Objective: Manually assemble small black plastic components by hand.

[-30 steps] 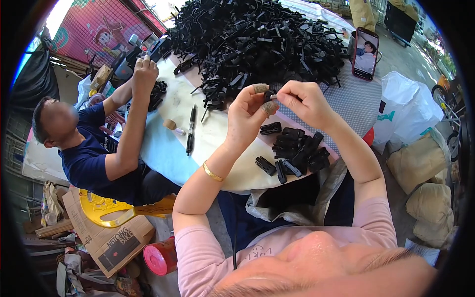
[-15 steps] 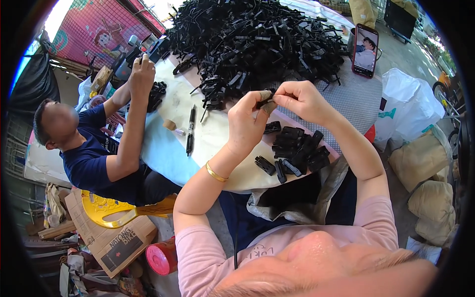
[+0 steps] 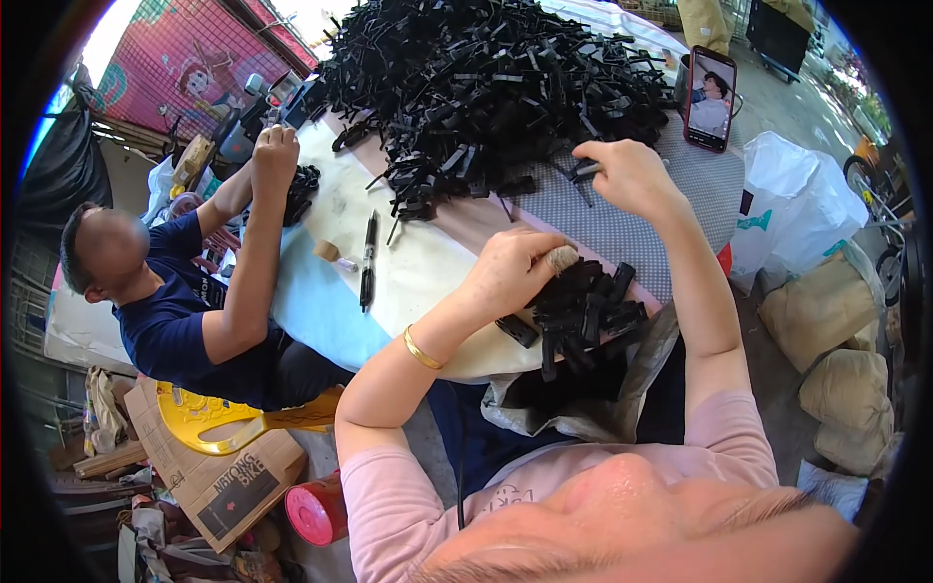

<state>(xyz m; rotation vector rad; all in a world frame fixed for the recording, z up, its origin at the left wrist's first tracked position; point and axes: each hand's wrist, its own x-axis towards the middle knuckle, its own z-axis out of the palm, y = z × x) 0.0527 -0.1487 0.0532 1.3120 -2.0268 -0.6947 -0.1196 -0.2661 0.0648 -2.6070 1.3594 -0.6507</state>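
Since half a second ago I see the two hands come apart: the right hand (image 3: 632, 177) has left the left one and reached out to the edge of the big heap of black plastic strips (image 3: 496, 87), while the left hand (image 3: 515, 272) has dropped onto the small stack of finished black pieces (image 3: 578, 311) nearest me at the table's (image 3: 428, 262) near edge. The left fingers are curled together, thumb tip wrapped in tape, resting on that stack; whether they grip a piece I cannot tell. The right fingers are pinched on one thin strip (image 3: 583, 173) at the heap's rim. I judge these pieces light, stiff and a bit slick, best pinched near one end. They look like matt black, flat, narrow bars, tangled every way. Further off lie a black marker (image 3: 368, 257) and a propped phone (image 3: 710, 99), and a co-worker's hands (image 3: 275, 155) work at the left
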